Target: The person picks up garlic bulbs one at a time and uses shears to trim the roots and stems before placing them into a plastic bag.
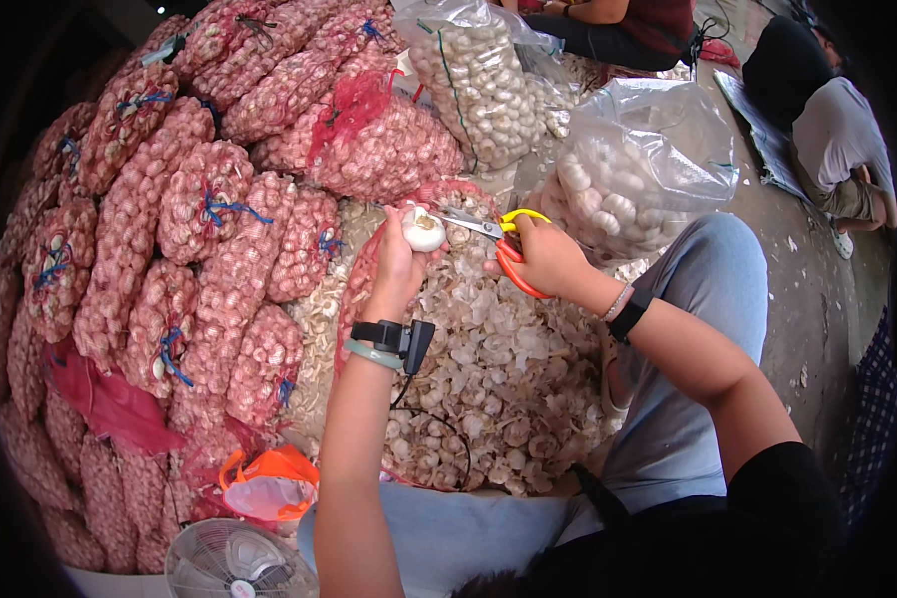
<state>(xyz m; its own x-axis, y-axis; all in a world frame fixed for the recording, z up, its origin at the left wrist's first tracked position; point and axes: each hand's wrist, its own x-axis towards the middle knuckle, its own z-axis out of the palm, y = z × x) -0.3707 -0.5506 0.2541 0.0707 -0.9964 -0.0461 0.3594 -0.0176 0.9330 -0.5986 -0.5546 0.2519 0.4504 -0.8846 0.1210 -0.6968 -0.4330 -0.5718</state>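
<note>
A white garlic bulb (423, 230) is held in my left hand (398, 261), its fingers wrapped round the bulb from the left and below. My right hand (550, 256) grips a pair of scissors (509, 249) with one yellow and one orange handle. The scissors' blades are spread and reach left to the bulb's upper side; whether they touch it I cannot tell. Below both hands lies a heap of loose garlic bulbs and papery skins (498, 369), partly on red netting.
Red mesh sacks of garlic (209, 299) are stacked on the left. Clear plastic bags of garlic (608, 189), (478, 95) stand ahead. An orange bag (271, 482) and a fan (240, 563) are at lower left. Two other people (847, 140), (618, 35) sit farther off.
</note>
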